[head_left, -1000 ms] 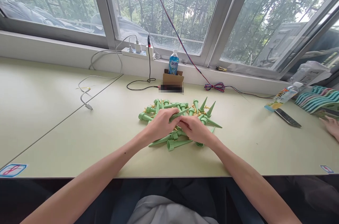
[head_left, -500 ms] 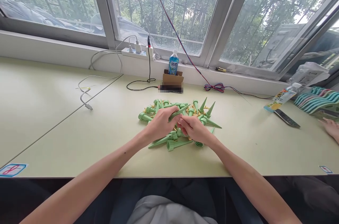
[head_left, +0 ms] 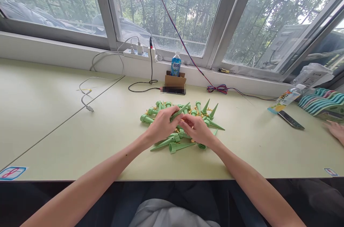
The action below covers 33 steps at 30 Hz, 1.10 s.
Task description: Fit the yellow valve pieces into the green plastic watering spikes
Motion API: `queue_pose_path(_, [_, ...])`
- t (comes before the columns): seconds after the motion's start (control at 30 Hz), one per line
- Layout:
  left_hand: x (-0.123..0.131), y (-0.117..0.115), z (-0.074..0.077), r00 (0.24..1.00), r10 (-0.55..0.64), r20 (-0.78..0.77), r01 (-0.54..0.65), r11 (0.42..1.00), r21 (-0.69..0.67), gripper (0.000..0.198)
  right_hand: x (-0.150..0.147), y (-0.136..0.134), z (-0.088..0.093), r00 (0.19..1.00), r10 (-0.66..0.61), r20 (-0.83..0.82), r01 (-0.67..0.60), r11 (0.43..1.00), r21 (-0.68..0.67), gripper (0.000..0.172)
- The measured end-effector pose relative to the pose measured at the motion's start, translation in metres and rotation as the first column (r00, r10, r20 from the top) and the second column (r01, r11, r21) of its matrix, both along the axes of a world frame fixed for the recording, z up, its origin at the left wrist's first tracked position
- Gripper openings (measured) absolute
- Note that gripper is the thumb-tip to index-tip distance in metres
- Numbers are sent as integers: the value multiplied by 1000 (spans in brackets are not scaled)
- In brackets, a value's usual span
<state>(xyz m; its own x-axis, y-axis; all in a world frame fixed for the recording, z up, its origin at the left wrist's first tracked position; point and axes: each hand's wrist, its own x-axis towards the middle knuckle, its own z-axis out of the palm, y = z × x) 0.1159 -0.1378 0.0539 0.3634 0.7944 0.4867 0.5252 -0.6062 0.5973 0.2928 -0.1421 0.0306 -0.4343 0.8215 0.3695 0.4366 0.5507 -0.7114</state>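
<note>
My left hand (head_left: 162, 123) is closed round a green plastic watering spike (head_left: 180, 111), its pointed end sticking up to the right. Against it, the fingers of my right hand (head_left: 198, 129) are pinched together at the spike's hidden end. Whatever lies between those fingertips is too small and covered to make out. Under and around both hands lies a pile of similar green spikes, among them a hollow-capped one (head_left: 180, 147) at the front and a ridged-cap one (head_left: 146, 119) at the left. Small yellow pieces (head_left: 199, 114) are scattered among them.
Behind the pile stand a cardboard box (head_left: 175, 81) and a blue bottle (head_left: 176, 64). Cables (head_left: 218, 88) run along the back. To the right are a drink bottle (head_left: 287, 98), a phone (head_left: 291, 120), a stack of teal-edged pieces (head_left: 322, 103) and another person's hand (head_left: 335, 131).
The spike in my left hand has shifted slightly left and tilted more upward. My right fingers have changed their bend and moved a little at its end. The pile looks the same.
</note>
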Motion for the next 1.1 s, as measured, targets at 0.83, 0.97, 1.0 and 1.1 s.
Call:
queue_pose_path(0.83, [-1, 0, 1, 998, -11, 62, 18, 994, -107, 29, 1, 1, -2, 1000, -1, -1, 1, 999, 42, 37])
queue_pose_path(0.97, [-1, 0, 1, 997, -1, 73, 9, 994, -109, 30, 1, 0, -3, 998, -23, -57, 23, 1000, 6, 22])
queue_pose_path(1.0, [-1, 0, 1, 997, 0, 72, 8, 994, -109, 30, 1, 0, -3, 998, -21, -62, 21, 1000, 11, 21])
queue_pose_path(1.1, [-1, 0, 0, 997, -1, 76, 9, 994, -107, 30, 1, 0, -3, 999, -2, -39, 4, 999, 41, 29])
